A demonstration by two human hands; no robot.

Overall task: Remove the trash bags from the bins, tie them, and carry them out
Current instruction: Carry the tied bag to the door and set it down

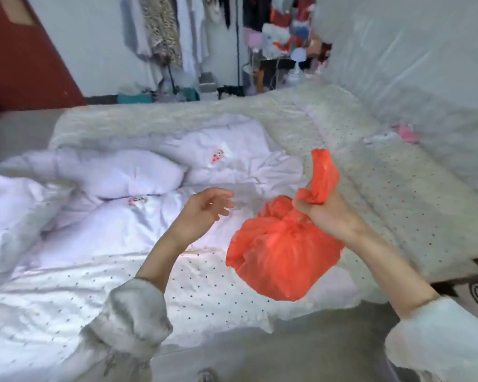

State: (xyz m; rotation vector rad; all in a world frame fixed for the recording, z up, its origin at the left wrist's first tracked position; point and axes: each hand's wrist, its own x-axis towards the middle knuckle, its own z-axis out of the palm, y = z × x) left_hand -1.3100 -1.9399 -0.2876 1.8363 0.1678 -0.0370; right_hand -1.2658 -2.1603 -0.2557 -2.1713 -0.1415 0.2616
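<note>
Hands: right hand (324, 213) gripping bag (282, 255)

- Bed (398, 172) fills most of the room; fuzzy cream blanket w/ small dots, rumpled.
- White duvet (122, 227) bunched on the left side, little cartoon patch (218, 156) stitched on it.
- Pillow (133, 172) lying mid-bed, creased.
- Clothes rack (171, 34) at far wall, pale garments hanging, 1 leopard-print.
- Red door (20, 59) far left.
- Cluttered shelf (287, 31) back right, blurry.
- Pink item (406, 132) on bed's right edge, can't tell what.
</note>
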